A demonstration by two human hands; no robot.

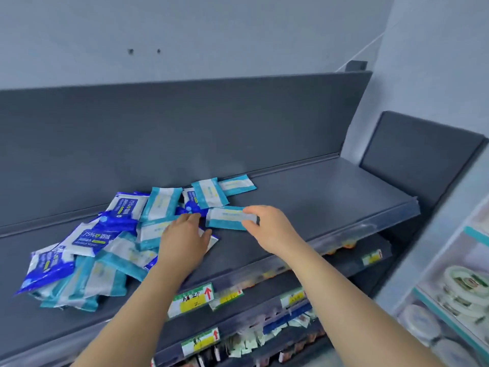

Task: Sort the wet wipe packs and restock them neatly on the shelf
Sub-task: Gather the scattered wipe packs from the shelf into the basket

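A loose heap of wet wipe packs (105, 242) lies on the left half of the dark grey shelf (330, 197); some packs are light teal and white, others dark blue and white. My right hand (270, 226) pinches the right end of one teal pack (227, 218), held just above the shelf at the heap's right edge. My left hand (182, 242) lies flat, fingers straight, on packs at the heap's near right side. Two more teal packs (225, 188) sit by the shelf's back wall.
The shelf's right half is bare up to its end panel (415, 152). Lower shelves (264, 337) below carry price tags and small goods. A second unit with round tubs (460, 284) stands at the right.
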